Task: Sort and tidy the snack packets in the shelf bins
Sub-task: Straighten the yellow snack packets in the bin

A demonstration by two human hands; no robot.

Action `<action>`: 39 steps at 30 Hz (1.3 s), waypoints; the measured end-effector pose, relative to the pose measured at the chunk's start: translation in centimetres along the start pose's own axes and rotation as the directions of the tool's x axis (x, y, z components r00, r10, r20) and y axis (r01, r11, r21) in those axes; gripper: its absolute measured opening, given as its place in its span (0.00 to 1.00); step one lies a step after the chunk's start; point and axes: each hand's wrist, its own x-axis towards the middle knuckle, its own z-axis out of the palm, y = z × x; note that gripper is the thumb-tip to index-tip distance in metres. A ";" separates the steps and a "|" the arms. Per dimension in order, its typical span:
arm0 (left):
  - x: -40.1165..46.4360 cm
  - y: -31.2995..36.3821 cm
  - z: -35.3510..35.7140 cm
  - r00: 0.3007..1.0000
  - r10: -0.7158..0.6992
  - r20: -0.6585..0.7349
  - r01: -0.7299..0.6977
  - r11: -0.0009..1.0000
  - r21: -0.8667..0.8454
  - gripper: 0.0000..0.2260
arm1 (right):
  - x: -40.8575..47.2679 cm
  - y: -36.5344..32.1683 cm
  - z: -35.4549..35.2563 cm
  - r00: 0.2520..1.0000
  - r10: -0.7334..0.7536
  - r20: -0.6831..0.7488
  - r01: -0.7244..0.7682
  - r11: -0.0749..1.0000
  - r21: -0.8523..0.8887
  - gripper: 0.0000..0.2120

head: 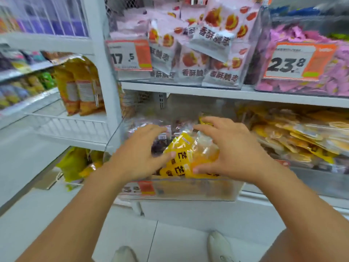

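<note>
Yellow packets: glossy yellow plastic snack packets with black characters [181, 157] lie heaped in the clear plastic shelf bin [188, 191] on the lower shelf, front centre; some have see-through panels showing orange pieces.
Left hand: the left hand [139, 154] lies over the left side of the heap, fingers spread and bent, thumb tip touching a yellow packet; whether it clamps anything I cannot tell.
Right hand: the right hand [232, 148] covers the right side, fingers splayed, thumb pressing on a packet's edge; no closed grasp is visible.
Dark packets: darker purple-brown wrappers [162, 140] sit behind the yellow ones in the same bin.
Neighbours: a bin of flat yellow-orange pouches [302, 137] stands just right; above, pink-and-grey packets with red fruit prints [205, 53] and crinkled pink wrappers [330, 72].
Price tags: orange-and-white card labels [130, 55] hang on the bin fronts.
Blur: motion softens the hands and packets.
</note>
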 end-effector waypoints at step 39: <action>2.1 0.3 5.0 0.993 -0.036 0.110 0.030 0.998 0.060 0.37 | 6.5 1.1 4.1 0.603 0.798 -0.017 -0.554 0.433 0.711 0.20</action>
